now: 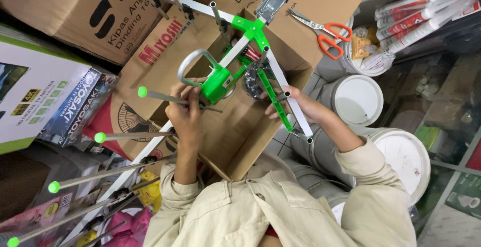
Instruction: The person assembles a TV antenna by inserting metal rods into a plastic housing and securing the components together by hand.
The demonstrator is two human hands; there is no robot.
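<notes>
A television antenna [250, 41] made of grey metal tubes and bright green plastic joints lies over an open cardboard box [235, 127]. My left hand [184, 110] grips a thin metal rod [165, 96] with a green tip, next to the antenna's green housing [219, 81] and its grey loop. My right hand [290, 104] is closed around a white square bar [285, 84] with a green brace running beside it. Beige sleeves cover both arms.
Several more green-tipped rods [107, 137] stick out at the left. Cardboard boxes [90, 16] are stacked behind, orange-handled scissors [328, 34] lie on one. White lidded buckets [358, 99] stand at the right, sealant tubes [416, 16] at the upper right. A white and green product box [35, 86] is at the left.
</notes>
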